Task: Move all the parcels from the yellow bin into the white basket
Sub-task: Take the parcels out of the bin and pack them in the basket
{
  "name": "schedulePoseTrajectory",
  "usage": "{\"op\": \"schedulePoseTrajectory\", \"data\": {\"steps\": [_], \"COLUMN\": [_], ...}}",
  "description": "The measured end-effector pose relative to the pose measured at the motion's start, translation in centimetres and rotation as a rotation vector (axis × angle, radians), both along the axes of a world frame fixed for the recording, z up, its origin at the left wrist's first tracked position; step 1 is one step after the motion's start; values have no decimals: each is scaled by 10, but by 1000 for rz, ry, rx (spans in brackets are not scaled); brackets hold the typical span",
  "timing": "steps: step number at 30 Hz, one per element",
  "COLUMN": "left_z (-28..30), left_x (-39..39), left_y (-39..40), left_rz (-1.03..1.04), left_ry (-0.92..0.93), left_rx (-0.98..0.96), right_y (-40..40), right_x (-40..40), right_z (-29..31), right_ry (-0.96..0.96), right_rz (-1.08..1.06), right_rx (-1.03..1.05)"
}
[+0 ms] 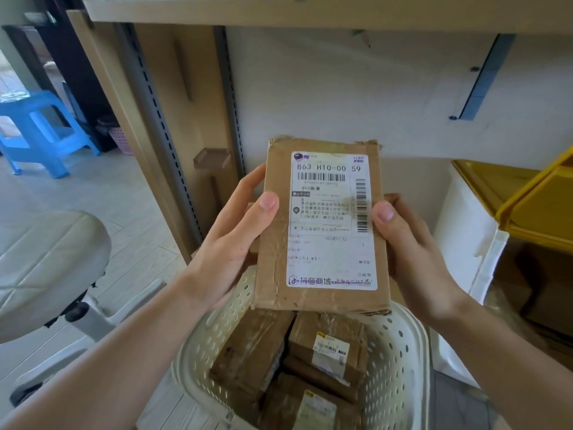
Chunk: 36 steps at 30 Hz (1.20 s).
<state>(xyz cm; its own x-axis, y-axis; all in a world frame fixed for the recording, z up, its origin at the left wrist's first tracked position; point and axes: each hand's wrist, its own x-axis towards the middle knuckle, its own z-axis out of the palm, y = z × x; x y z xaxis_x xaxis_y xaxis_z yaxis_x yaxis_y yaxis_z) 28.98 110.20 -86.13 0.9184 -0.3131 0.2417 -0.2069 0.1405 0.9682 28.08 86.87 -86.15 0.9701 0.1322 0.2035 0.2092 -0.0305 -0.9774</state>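
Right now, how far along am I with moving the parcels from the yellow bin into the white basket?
Partly done. Several cardboard parcels already lie in the white basket. One labelled parcel is in hand, gripped by the left hand and right hand above the basket, not yet set down. The yellow bin sits at the right edge; its inside is hidden, so I cannot tell how many remain.

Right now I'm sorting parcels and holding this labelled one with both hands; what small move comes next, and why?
Probably lower the labelled parcel straight down into the white basket. Both the left hand and the right hand grip it above the basket's opening, where other parcels already lie, so a short descent and release should finish this one.
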Motion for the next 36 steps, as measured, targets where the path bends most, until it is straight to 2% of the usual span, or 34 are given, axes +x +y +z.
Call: {"op": "schedulePoseTrajectory", "data": {"steps": [6, 13, 17, 21, 25, 28, 30, 33, 36], "left_z": [1, -6, -27, -48, -58, -56, -56, -61, -66], "left_x": [-9, -7, 10, 14, 11, 4, -2, -14, -23], "left_y": [-1, 3, 13, 13, 9, 2, -3, -11, -18], "left_rz": [3, 12, 80, 84, 58, 135, 212, 275, 246], "left_ry": [-114, -83, 47, 192, 321, 383, 472, 584, 694], "left_rx": [-90, -85, 43, 167, 223, 240, 202, 226, 220], "right_y": [5, 0, 4, 10, 10, 14, 24, 39, 39], "right_x": [-11, -2, 14, 22, 14, -1, -18, -36, -37], "right_z": [14, 6, -9, -33, -35, -27, -27, -46, -57], "right_ry": [-188, -160, 27, 186, 151, 87, 74, 116, 199], "right_rz": [-29, 36, 53, 37, -29, -121, -67, -8, -23], "right_rx": [-86, -94, -92, -250, -437, -564, -676, -854, -962]}}
